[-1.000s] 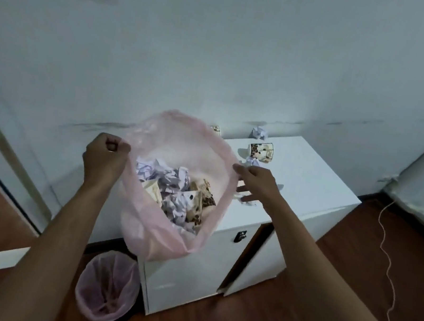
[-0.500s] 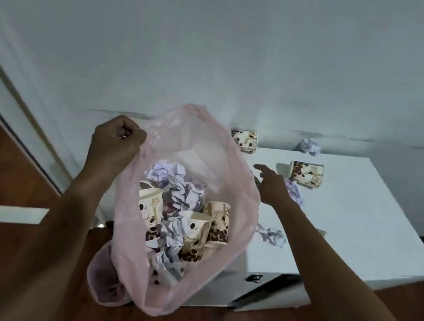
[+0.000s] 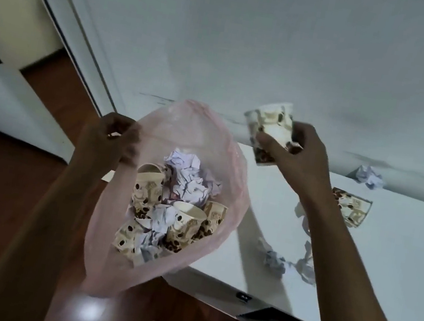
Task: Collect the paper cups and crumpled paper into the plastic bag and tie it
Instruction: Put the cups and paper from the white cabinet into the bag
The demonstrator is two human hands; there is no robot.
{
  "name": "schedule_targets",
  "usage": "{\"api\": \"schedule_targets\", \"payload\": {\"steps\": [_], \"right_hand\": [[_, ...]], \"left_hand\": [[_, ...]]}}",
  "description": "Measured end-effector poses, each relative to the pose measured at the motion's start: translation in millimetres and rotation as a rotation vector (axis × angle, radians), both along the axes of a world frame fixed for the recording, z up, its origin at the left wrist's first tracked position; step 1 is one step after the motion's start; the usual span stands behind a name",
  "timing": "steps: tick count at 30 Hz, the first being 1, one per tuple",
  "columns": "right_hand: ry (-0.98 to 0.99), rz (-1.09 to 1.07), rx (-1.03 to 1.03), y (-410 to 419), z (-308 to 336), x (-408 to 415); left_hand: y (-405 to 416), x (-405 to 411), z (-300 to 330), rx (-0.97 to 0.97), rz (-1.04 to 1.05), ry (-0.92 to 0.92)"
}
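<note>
Left hand [image 3: 109, 141], fingers curled tight on the rim of the pink plastic bag [image 3: 221, 167], holding it up and open left of the white desk [image 3: 397, 262], as before. Inside the bag, several paper cups and crumpled paper [image 3: 188, 179]. Right hand [image 3: 298, 157], half a second ago reaching empty over the desk, now raised above its far left corner, fingers clamped round a paper cup [image 3: 271, 126], just right of the bag's mouth. On the desk: another cup [image 3: 353, 210] lying on its side, a paper ball [image 3: 368, 176] by the wall, more paper scraps [image 3: 275, 262] nearer.
</note>
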State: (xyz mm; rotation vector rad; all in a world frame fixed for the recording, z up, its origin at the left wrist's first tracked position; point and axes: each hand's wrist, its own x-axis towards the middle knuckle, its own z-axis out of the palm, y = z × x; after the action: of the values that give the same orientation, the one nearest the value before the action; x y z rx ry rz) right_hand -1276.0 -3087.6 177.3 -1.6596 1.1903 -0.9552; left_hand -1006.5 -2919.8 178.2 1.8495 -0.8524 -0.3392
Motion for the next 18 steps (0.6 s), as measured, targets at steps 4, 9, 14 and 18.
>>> {"api": "schedule_targets", "payload": {"steps": [4,9,14,18], "right_hand": [[0.097,0.388,-0.099,39,37,24],[0.336,0.604,-0.307,56,32,50],[-0.065,0.078,-0.364,-2,13,21],[0.414,0.171,-0.156,-57,-61,30]], "left_hand": [[-7,-13,10,-0.083,0.08,0.058],[-12,-16,14,-0.175,0.115,0.157],[-15,-5,7,-0.196,0.133,0.171],[-24,4,4,-0.207,0.094,0.219]]}}
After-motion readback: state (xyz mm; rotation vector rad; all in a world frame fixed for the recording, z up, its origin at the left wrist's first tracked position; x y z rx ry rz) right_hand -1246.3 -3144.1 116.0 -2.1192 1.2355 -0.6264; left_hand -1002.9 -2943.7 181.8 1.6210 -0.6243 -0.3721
